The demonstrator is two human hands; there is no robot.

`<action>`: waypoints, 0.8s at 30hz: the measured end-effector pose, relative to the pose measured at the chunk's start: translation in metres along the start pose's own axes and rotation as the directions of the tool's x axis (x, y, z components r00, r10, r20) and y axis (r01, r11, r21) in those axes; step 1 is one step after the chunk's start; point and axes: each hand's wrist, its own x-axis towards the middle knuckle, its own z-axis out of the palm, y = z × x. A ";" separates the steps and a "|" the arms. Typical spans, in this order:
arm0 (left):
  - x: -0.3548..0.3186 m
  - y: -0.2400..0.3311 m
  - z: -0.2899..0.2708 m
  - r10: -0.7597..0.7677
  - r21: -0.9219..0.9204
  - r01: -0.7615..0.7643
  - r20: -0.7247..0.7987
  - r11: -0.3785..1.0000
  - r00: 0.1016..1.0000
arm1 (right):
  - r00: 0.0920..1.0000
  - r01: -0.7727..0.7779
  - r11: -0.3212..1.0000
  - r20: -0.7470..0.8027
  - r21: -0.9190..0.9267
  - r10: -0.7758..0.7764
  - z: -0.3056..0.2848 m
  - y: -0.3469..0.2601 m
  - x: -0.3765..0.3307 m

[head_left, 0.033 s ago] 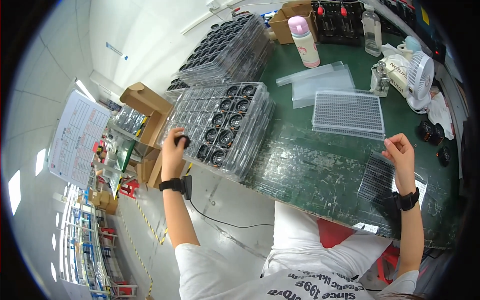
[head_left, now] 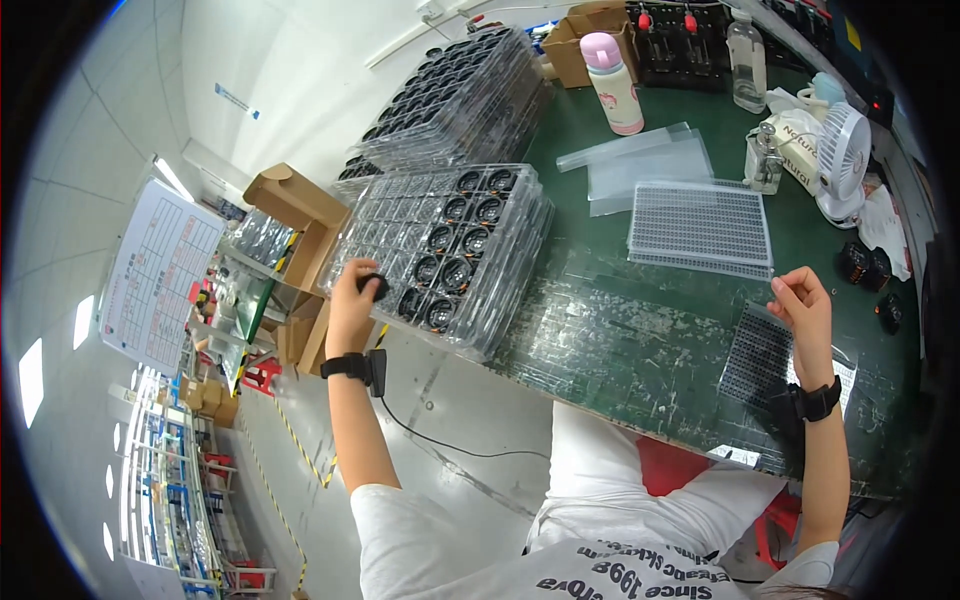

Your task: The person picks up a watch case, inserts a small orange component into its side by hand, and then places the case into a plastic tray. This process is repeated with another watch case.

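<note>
My left hand (head_left: 352, 300) is closed around a round black part (head_left: 373, 287) at the near left of the clear plastic tray (head_left: 395, 235). Similar black round parts (head_left: 456, 275) fill the pockets in the tray's right columns, while the pockets to their left look bare. Over the right side of the table, my right hand (head_left: 803, 305) has thumb and fingers pinched together. Whatever is between those fingertips is too small to make out. Below that hand lies a dark sheet of small labels (head_left: 757, 350), and a pale label sheet (head_left: 700, 225) lies just beyond it.
Stacked filled trays (head_left: 450, 100) stand behind the working tray. Clear film sheets (head_left: 650, 170), a pink-capped bottle (head_left: 612, 85), a glass bottle (head_left: 765, 165) and a white fan (head_left: 842, 150) stand or lie on the green table (head_left: 590, 310). Black parts (head_left: 863, 265) sit at right.
The view has shifted very slightly. My left hand, with the round black part, has moved a touch to the right and downward; my right hand stays pinched in nearly the same place.
</note>
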 end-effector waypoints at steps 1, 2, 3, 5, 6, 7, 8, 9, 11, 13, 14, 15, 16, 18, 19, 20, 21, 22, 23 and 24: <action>0.001 -0.003 0.000 -0.014 0.003 0.014 0.092 1.000 0.996 | 1.000 -0.001 1.000 0.005 0.003 0.001 -0.001 0.000 0.000; 0.001 -0.007 0.001 -0.116 -0.116 0.144 0.217 0.983 0.969 | 1.000 -0.001 1.000 0.004 -0.003 0.001 -0.002 0.001 0.000; 0.003 -0.010 0.001 -0.121 -0.112 0.148 0.214 0.983 0.969 | 1.000 -0.001 1.000 0.004 -0.009 0.001 -0.002 0.002 0.000; 0.006 -0.015 0.002 -0.140 -0.116 0.180 0.294 0.977 0.945 | 1.000 -0.005 1.000 0.014 -0.012 0.005 -0.003 0.005 0.001; 0.007 -0.017 0.002 -0.186 -0.154 0.248 0.334 0.956 0.924 | 1.000 -0.009 1.000 0.019 -0.015 0.010 -0.003 0.006 0.001; 0.006 -0.021 0.004 -0.189 -0.151 0.250 0.333 0.956 0.924 | 1.000 -0.011 1.000 0.022 -0.013 0.011 -0.003 0.006 0.001; 0.004 -0.025 0.005 -0.080 -0.008 0.085 0.263 0.996 0.961 | 1.000 -0.012 1.000 0.018 -0.021 0.012 -0.003 0.005 0.001; 0.002 -0.029 0.004 0.043 0.146 -0.075 0.211 0.986 0.977 | 1.000 -0.014 1.000 0.015 -0.028 0.014 -0.002 0.005 0.000; 0.001 -0.020 0.007 -0.013 0.123 -0.013 0.202 0.992 0.979 | 1.000 -0.028 0.999 0.011 -0.028 0.028 -0.002 0.005 0.001; -0.008 -0.012 0.007 0.165 0.238 -0.157 -0.012 0.958 0.986 | 0.999 -0.044 0.999 0.013 -0.025 0.045 0.000 0.004 0.001; -0.010 0.004 0.009 0.168 0.233 -0.163 -0.002 0.959 0.986 | 0.999 -0.048 0.998 0.010 -0.031 0.048 0.000 0.003 0.001; -0.012 0.020 0.011 0.167 0.178 -0.170 0.031 0.969 0.986 | 0.999 -0.052 0.998 0.007 -0.038 0.052 -0.001 0.003 0.001; -0.017 0.036 0.010 0.164 0.130 -0.171 0.059 0.977 0.985 | 0.998 -0.057 0.998 0.004 -0.036 0.057 -0.002 0.003 0.001; -0.025 0.051 0.017 0.190 0.126 -0.200 0.086 0.972 0.978 | 0.998 -0.057 0.998 0.030 -0.026 0.058 -0.001 0.005 0.001; -0.029 0.057 0.019 0.214 0.126 -0.227 0.106 0.966 0.971 | 0.998 -0.062 0.998 0.030 -0.026 0.063 -0.001 0.005 0.001; -0.032 0.061 0.021 0.173 0.110 -0.188 0.127 0.976 0.977 | 0.997 -0.066 0.997 0.038 -0.034 0.067 -0.001 0.004 0.001; -0.033 0.058 0.022 0.172 0.110 -0.187 0.132 0.976 0.976 | 0.996 -0.069 0.997 0.045 -0.044 0.071 -0.001 0.003 0.001; -0.033 0.054 0.023 0.149 0.080 -0.159 0.124 0.984 0.981 | 0.996 -0.071 0.997 0.043 -0.044 0.073 0.000 0.003 0.001; -0.033 0.051 0.023 0.126 0.050 -0.132 0.117 0.990 0.985 | 0.996 -0.067 0.997 0.054 -0.031 0.068 0.001 0.003 0.000; -0.034 0.048 0.023 0.128 0.049 -0.134 0.120 0.990 0.985 | 0.996 -0.062 0.998 0.064 -0.018 0.063 0.001 0.004 0.000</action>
